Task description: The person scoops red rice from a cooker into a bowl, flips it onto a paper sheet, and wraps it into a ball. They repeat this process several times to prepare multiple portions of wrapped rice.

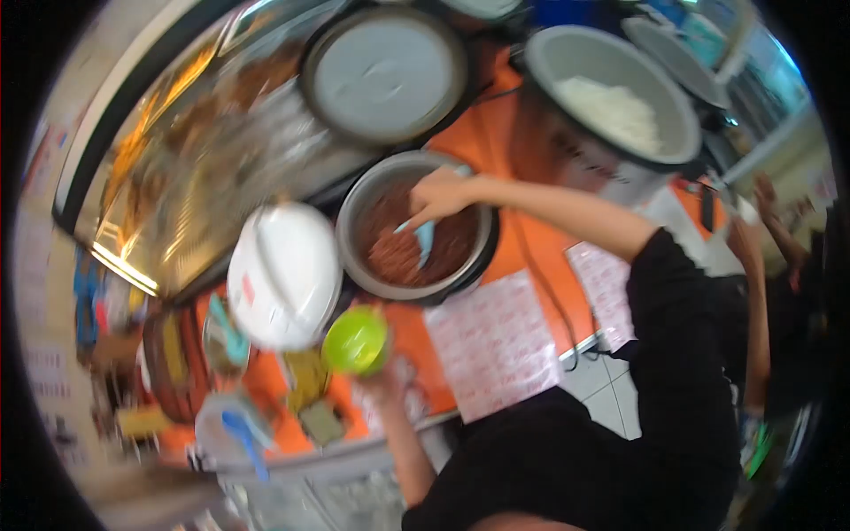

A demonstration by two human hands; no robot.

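Right hand (440, 196) at centre frame, down over the open pot (348, 221), fingers bunched and pinching the handle of a light-blue paddle (423, 241). Blade tip buried in the red-brown rice (390, 252), toward the right half of the pot. Left hand (382, 376) lower down, just below centre, wrapped under a green bowl (356, 341). Fingers mostly hidden behind the bowl, so hard to say how tight the hold is. Bowl tilted a little, mouth facing up and left, apart from the pot but near its lower rim. Looks empty from here, though blurred.

Reads as a scoop in progress. Best done by sliding the blade under the grains rather than stabbing down, then lifting flat so nothing rolls off the edges. Worth bringing the bowl right up against the pot's rim, mouth level, to make the carry short and keep stray grains off the orange surface (522, 257). Modest load on the paddle: a narrow blade and a small bowl.

Mind the white lid (283, 274) standing open at the left of the pot, just above the bowl and easy to knock with the left wrist. Second cooker (549, 53) with white rice (615, 111) at upper right, well clear of both hands. Covered pot (385, 75) at top centre, also out of the way.
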